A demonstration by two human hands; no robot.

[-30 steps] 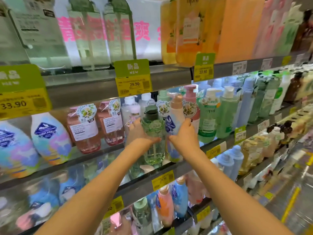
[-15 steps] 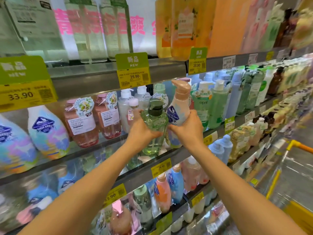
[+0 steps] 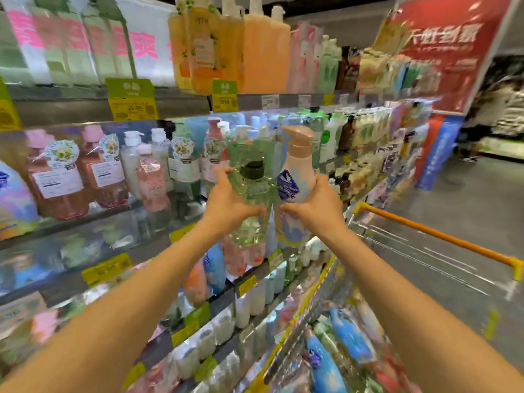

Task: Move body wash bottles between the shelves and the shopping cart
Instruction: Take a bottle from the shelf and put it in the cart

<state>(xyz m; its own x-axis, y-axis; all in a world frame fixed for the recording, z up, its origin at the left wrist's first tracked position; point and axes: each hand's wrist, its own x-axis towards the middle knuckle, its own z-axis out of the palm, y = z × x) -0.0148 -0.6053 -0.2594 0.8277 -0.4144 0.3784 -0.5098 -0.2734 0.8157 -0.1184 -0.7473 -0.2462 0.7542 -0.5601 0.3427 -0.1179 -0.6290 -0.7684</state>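
Nearest the camera, at five o'clock, the shopping cart (image 3: 419, 251) stood with its orange handle at three o'clock and several blue and pink bottles already lying in its basket. Both forearms reached up toward twelve o'clock. The left hand (image 3: 229, 204) had its fingers curled round the middle of a clear green bottle (image 3: 251, 199) with a dark pump cap, and the right hand (image 3: 314, 207) was wrapped round the waist of a pale peach bottle (image 3: 296, 182) with a peach pump and a blue label. The two bottles stood upright, side by side and apparently touching, held just in front of the middle shelf (image 3: 158, 242) at about ten o'clock. Both looked full, so probably fairly heavy for one hand each; the plastic seemed stiff and smooth, likely slippery. A hold round the body, below the shoulder, looked safest, since the pump heads might turn or snap. Farther off, at one o'clock, a red banner (image 3: 450, 49) hung over the aisle end.
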